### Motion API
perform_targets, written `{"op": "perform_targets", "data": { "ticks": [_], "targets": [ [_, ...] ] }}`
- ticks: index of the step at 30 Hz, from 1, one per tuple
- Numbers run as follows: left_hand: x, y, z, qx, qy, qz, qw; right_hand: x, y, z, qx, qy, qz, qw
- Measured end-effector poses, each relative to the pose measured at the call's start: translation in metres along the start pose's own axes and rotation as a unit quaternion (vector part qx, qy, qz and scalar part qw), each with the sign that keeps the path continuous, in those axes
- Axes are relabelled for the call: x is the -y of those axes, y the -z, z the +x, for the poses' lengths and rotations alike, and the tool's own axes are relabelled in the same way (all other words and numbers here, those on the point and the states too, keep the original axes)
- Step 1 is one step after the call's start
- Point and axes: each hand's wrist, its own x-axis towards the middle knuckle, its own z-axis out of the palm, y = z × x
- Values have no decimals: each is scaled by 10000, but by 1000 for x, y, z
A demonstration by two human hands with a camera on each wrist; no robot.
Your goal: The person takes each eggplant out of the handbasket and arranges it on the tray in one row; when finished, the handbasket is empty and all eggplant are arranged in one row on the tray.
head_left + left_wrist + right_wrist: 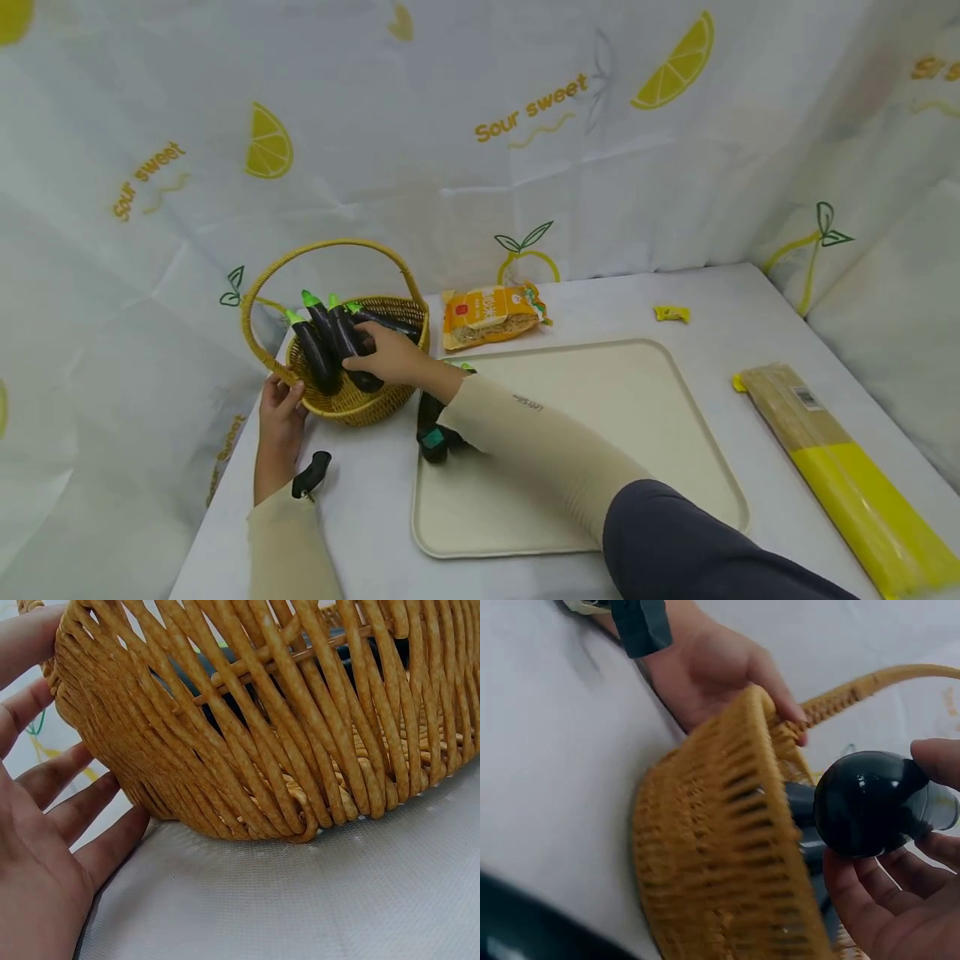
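Note:
A wicker basket point(375, 408) with an arched handle stands at the left of the table, and several dark eggplants point(313, 357) with green stems lie in it. My left hand point(282, 408) grips its near-left rim by the handle's foot, thumb over the rim and fingers along the outer wall point(247, 750). Over the basket, my right hand point(390, 354) holds an eggplant point(349, 342) between thumb and fingers. Its rounded dark end point(870, 802) shows in the right wrist view. A dark eggplant-like shape point(429, 408) at the tray's left edge is partly hidden by my right forearm.
A beige tray point(622, 400) lies right of the basket. Behind it are an orange food packet point(491, 317) and a small yellow wrapped piece point(672, 314). A long yellow-and-clear package point(840, 467) lies at the right. A printed white curtain point(420, 167) hangs behind the table.

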Motion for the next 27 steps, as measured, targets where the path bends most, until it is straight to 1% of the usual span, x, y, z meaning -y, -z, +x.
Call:
{"op": "perform_targets", "data": {
  "ticks": [3,6,8,9,10,12,15,16,19,21,24,27],
  "targets": [
    [3,-1,0,42,-1,19,10000,-10,20,-16,9,131,68,9999],
    [3,-1,-2,158,-161,45,9997,-20,37,-32,14,161,118,9998],
    [3,0,-3,255,-304,108,9992,-26,46,-43,18,126,236,9996],
    [3,1,-4,347,-368,-44,9987,-29,50,-49,24,117,291,9995],
    [3,1,-4,403,-416,-20,9983,-31,54,-55,16,108,329,9994],
    [2,2,-4,459,-416,22,9981,-38,59,-66,-25,76,470,9989],
    [1,1,-3,319,-266,19,9991,-51,67,-84,-156,-20,578,9982],
    [0,0,-2,216,-188,188,9994,-56,69,-90,-223,-70,561,9982],
    [-1,-1,0,-3,42,174,9998,-70,77,-108,-420,-261,537,9973],
    [-1,-2,0,-95,139,165,9997,-79,82,-119,-567,-402,541,9961],
    [-2,-4,1,-158,154,92,9997,-93,87,-133,-733,-632,551,9938],
    [-3,-5,0,-162,94,18,9998,-108,88,-144,-782,-921,375,9920]
  ]
}}
